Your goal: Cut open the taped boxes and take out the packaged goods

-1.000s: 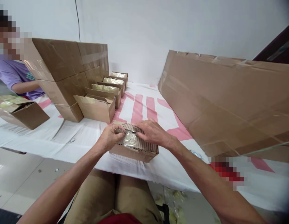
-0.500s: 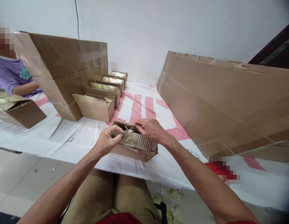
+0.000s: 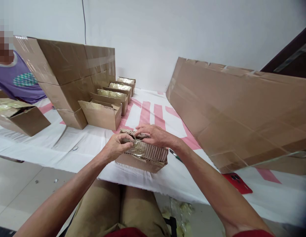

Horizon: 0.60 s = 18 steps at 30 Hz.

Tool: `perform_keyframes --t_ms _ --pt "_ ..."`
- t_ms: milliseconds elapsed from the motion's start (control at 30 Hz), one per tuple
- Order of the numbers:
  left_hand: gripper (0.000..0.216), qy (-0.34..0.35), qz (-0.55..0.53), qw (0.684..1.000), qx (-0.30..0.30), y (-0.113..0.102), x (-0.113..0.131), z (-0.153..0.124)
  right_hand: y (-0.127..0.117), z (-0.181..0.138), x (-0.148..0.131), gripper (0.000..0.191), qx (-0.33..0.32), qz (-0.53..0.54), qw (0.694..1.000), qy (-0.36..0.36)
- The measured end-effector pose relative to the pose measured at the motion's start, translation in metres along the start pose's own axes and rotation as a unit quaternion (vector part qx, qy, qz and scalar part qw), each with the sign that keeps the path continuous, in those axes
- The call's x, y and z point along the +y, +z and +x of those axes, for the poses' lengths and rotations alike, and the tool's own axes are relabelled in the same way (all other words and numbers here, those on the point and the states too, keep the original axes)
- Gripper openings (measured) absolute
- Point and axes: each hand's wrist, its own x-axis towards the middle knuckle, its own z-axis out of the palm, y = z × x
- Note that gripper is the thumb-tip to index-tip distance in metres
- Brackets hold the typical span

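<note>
A small cardboard box with a corrugated top and a shiny plastic-wrapped packet showing sits on the white cloth at the near table edge. My left hand is curled, pinching the box's left end at the packet. My right hand lies over the far top edge, fingers pressing the corrugated flap down.
A row of open small boxes holding shiny packets runs back beside a stack of taped cartons. A large flat carton leans at the right. A red flat object lies near it. Another person in a purple shirt sits far left by another box.
My right hand slid left along the box top over the flap. The box tilted slightly and the view shifted a little; the red object at right came into sight.
</note>
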Motion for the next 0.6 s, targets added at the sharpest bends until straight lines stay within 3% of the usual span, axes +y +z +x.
perform_keyframes --t_ms 167,433,533,600 --pt "0.024 0.046 0.03 0.998 0.013 -0.002 -0.004 -0.006 0.012 0.012 -0.004 0.019 0.009 -0.018 0.999 0.035" --pt "0.02 0.095 0.052 0.994 -0.032 -0.007 -0.01 -0.011 0.007 0.013 -0.018 0.019 0.027 -0.106 0.982 0.154" --pt "0.024 0.097 0.063 0.993 -0.023 -0.009 -0.012 -0.013 -0.004 0.011 -0.015 0.018 0.011 -0.006 0.992 0.129" --pt "0.025 0.103 0.072 0.992 -0.014 -0.01 -0.014 -0.015 -0.012 0.005 -0.017 0.022 0.037 0.072 0.99 0.111"
